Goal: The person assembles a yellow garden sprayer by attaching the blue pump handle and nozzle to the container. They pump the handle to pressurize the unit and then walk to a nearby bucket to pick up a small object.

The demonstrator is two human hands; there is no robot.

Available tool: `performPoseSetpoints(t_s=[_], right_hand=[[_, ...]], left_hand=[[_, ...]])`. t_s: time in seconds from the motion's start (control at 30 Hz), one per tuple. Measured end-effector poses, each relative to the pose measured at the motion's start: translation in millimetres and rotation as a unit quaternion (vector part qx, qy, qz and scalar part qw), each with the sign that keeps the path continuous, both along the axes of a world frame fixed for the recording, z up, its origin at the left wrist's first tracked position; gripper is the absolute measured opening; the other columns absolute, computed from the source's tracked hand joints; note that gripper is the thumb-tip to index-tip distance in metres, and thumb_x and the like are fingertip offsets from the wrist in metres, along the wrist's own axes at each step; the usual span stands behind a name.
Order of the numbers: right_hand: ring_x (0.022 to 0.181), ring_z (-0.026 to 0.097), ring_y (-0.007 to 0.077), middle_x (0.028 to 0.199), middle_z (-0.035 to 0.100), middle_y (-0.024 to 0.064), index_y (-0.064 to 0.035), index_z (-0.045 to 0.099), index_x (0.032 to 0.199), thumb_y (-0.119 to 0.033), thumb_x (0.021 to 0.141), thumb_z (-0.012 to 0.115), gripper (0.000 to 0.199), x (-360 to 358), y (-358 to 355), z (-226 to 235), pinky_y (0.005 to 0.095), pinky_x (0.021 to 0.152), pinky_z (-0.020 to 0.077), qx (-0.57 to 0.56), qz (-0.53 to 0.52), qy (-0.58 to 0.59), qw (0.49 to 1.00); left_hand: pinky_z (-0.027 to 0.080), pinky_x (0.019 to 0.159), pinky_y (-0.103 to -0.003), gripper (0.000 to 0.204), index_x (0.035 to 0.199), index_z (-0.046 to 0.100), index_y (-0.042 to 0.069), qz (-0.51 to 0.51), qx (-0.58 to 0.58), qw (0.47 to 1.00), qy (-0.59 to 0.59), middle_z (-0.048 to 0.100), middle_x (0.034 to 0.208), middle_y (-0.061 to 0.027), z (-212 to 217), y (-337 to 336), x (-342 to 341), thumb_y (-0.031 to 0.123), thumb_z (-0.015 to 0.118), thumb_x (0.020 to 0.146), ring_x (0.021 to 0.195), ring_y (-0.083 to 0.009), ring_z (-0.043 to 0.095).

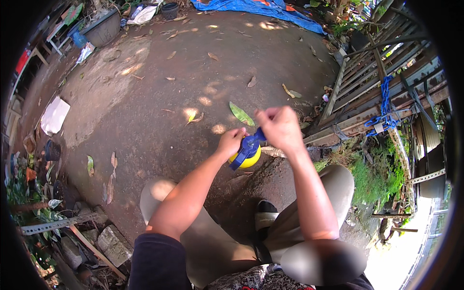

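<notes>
A yellow and blue pump sprayer [251,159] is between my hands, above the ground in front of my knees. Its round yellow body shows below a blue top with a strap-like blue part running down the near left. My left hand [232,144] is closed on the sprayer's left side, the fingertips near the blue top. Slightly smeared by motion, my right hand [282,126] is curled at the end of the blue stem that slants up to the right. The palm side and whatever knob it covers are hidden. A long green leaf [241,114] lies on the ground just beyond.
Dry leaves [252,81] are scattered over the dirt ground. A slatted gate [357,82] with a blue chain [384,106] stands at right, beside green plants [377,169]. Blue tarp [270,13] lies at the far edge. Concrete blocks [114,245] sit at lower left.
</notes>
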State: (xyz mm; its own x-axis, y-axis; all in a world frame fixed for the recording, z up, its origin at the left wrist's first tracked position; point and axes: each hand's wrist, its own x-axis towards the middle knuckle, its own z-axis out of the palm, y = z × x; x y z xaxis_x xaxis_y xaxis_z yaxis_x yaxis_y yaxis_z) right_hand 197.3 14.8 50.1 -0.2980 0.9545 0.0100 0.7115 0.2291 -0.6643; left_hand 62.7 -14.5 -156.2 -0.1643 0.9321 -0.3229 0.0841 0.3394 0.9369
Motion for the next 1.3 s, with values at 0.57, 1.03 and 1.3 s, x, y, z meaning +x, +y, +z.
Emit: performPoseSetpoints(t_s=[0.57, 1.03, 1.3], right_hand=[[0.084, 0.073, 0.0423, 0.073, 0.068, 0.0285, 0.0027, 0.074, 0.072, -0.066, 0.1, 0.04, 0.081, -43.7, 18.5, 39.2, 0.0483, 0.086, 0.0569, -0.044, -0.009, -0.113, 0.993], [0.087, 0.075, 0.0409, 0.085, 0.074, 0.0255, 0.0007, 0.076, 0.083, -0.053, 0.104, 0.035, 0.071, -24.2, 4.9, -73.9, 0.0492, 0.081, 0.0591, -0.075, -0.033, -0.216, 0.973], [0.068, 0.073, 0.0411, 0.063, 0.066, 0.0264, 0.0011, 0.071, 0.065, -0.058, 0.103, 0.038, 0.078, -33.9, 14.5, -1.3, 0.0498, 0.068, 0.0592, 0.0, -0.063, -0.073, 0.995]], left_hand=[[0.052, 0.085, -0.041, 0.035, 0.109, 0.072, 0.007, 0.025, 0.062, 0.995, 0.072, 0.073, 0.105, -0.0174, -17.7, 0.0, -6.1, 0.035, 0.053, 0.105, 0.098, -0.0328, 0.071], [0.041, 0.069, -0.028, 0.03, 0.112, 0.07, 0.005, -0.262, -0.141, 0.953, -0.053, 0.059, 0.085, 0.0012, 36.6, -8.9, -54.3, 0.031, 0.068, 0.097, 0.074, -0.0099, 0.05], [0.046, 0.084, -0.031, 0.043, 0.114, 0.073, 0.002, -0.327, -0.124, 0.935, 0.061, 0.07, 0.097, 0.0002, 59.4, -38.6, -34.6, 0.042, 0.071, 0.097, 0.092, -0.0105, 0.057]])
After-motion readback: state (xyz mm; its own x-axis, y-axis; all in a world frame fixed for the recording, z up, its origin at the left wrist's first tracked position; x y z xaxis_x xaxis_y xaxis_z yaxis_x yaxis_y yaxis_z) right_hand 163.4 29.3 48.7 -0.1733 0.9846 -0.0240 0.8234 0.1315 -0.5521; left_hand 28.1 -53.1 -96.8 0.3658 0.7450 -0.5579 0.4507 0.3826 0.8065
